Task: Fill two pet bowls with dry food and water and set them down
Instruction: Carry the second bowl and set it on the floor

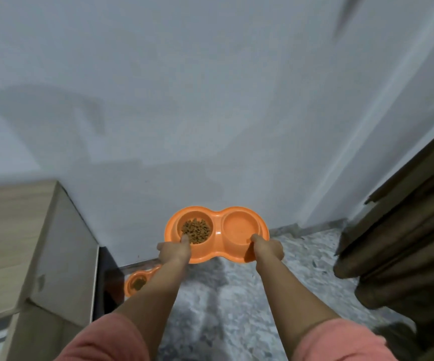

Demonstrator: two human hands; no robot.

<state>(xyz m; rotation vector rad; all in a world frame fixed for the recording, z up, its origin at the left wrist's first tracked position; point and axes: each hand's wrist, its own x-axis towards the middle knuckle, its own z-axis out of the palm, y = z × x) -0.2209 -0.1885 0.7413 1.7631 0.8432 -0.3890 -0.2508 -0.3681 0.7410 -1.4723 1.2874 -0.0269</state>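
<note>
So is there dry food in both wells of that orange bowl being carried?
No, only the left well of the orange bowl holds kibble.

Glossy orange plastic bowl (217, 220), speckled floor (236, 308)

Both arms are extended forward and downward, roughly parallel, forearms bare, pink sleeves at the upper arms. Left hand (174, 250) grips the near left rim of the orange double bowl (217, 231), thumb on top. Right hand (268, 247) grips the near right rim likewise. Wrists are straight.
</note>
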